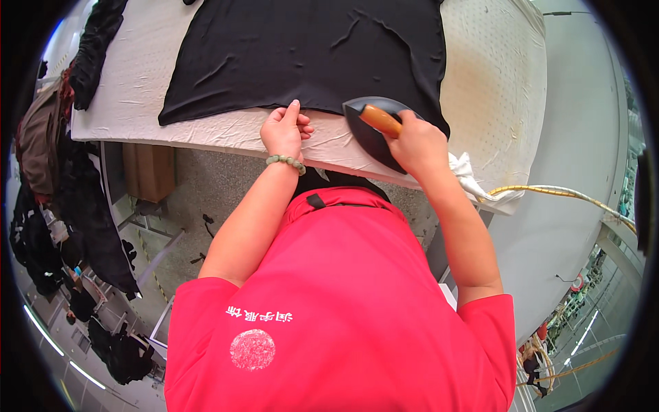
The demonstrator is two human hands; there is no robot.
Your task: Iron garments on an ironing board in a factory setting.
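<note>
A black garment [295, 58] lies spread on the padded ironing table, with a few creases on it and its hem along the table's near edge. My left hand [283, 132], a beaded bracelet at its wrist, is at the middle of that hem. Its thumb and curled fingers pinch the cloth edge. To the right, my right hand [420, 145] is wrapped round the wooden handle [379, 121] of a dark iron [367, 141]. The iron's pointed plate lies over the hem's right part and the table edge; the hand and handle hide some of it.
The ironing table's pale cover [491, 82] is stained at the right. A hose with a yellow cable [556, 190] and a white cloth [463, 173] lie at its right corner. Dark garments [86, 199] hang at the left, and a cardboard box [149, 172] is under the table.
</note>
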